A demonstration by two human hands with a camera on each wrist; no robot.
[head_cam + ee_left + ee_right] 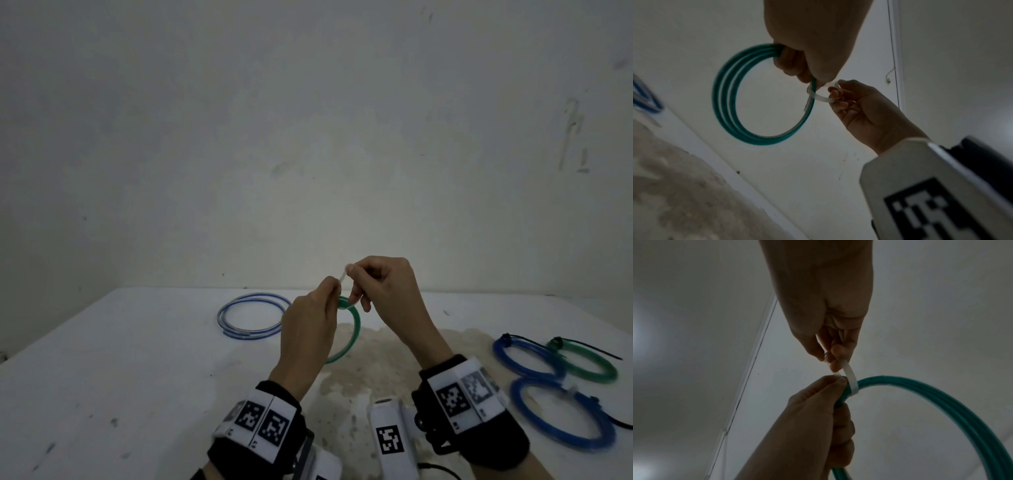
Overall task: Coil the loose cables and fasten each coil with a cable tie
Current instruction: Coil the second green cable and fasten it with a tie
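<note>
In the head view both hands are raised above the table centre. My left hand (333, 293) grips a green cable coil (355, 329) at its top, and the coil hangs below the fist. A white cable tie (342, 275) loops around the green strands. My right hand (352, 274) pinches the tie between thumb and fingers. The left wrist view shows the green cable coil (725, 97) of three turns and the cable tie (819, 96) bent into a small loop. In the right wrist view the cable tie (849, 374) wraps the green cable coil (941, 402) just beside the left hand's fingertips (835, 381).
A loose blue coil (251, 318) lies on the white table (137, 359) at the back left. At the right lie three tied coils: blue (524, 359), green (589, 365) and blue (561, 416). A wall stands behind the table.
</note>
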